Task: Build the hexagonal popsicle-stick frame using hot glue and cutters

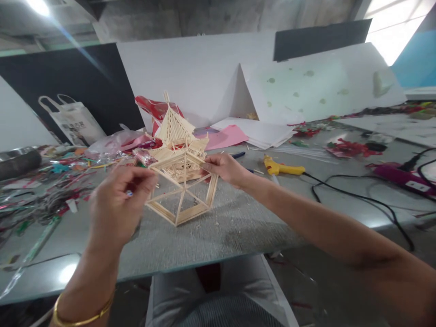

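Observation:
A six-sided frame of thin wooden sticks point(184, 187), with spokes meeting in its middle, is held tilted above the table. My right hand point(225, 169) pinches its upper right side between thumb and fingers. At its left side, my left hand point(117, 204) is closed, thumb against forefinger, and the fingertips overlap the frame's edge. This hand is slightly blurred. Directly behind the frame stands a small pagoda-like model of wooden sticks point(175, 125) with a pointed roof; the frame and my right hand partly hide its lower part.
A yellow glue gun point(284, 168) lies to the right, its black cord trailing to a purple power strip point(403, 179). Pink paper point(228, 137) and white sheets point(255, 131) lie behind. Craft scraps and a metal bowl point(20, 161) crowd the left, near a white bag point(76, 120).

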Available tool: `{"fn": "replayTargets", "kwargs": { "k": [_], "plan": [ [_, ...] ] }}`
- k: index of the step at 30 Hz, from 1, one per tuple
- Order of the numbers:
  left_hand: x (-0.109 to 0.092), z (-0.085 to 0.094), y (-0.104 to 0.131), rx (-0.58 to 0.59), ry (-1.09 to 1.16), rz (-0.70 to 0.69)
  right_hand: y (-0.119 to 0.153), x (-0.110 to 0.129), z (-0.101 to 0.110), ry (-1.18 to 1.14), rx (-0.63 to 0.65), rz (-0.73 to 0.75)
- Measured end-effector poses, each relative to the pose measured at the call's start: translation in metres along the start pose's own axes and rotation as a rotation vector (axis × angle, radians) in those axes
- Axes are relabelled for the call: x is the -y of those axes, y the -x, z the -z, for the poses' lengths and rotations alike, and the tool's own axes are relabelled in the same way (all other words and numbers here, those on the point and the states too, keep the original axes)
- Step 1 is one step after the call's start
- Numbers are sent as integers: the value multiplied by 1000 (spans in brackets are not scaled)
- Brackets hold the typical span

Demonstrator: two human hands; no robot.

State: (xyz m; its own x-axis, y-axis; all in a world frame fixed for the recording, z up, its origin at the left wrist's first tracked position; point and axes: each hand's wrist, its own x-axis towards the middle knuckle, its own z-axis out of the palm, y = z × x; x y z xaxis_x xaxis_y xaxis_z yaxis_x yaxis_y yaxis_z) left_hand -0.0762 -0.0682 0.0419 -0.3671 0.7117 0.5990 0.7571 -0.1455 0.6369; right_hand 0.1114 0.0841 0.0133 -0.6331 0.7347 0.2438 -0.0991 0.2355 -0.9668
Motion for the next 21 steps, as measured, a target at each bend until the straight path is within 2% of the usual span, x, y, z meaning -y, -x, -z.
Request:
{"fn": "replayTargets", "kwargs": {
  "k": [2,5,9,15,21],
  "plan": [
    [-8,-12,8,278,-144,-144,3,-2,0,-7,-52,-12],
    [-11,-38,12,472,-241,-242,7,-4,1,-17,-104,-6],
    [-5,-66,9,633,-359,-336,9,-6,3,-26,-133,-7],
    [1,-75,6,724,-474,-380,7,-8,3,-33,-142,-11],
    [11,-77,12,687,-585,-417,4,-9,2,-31,-153,4]
  ]
}}
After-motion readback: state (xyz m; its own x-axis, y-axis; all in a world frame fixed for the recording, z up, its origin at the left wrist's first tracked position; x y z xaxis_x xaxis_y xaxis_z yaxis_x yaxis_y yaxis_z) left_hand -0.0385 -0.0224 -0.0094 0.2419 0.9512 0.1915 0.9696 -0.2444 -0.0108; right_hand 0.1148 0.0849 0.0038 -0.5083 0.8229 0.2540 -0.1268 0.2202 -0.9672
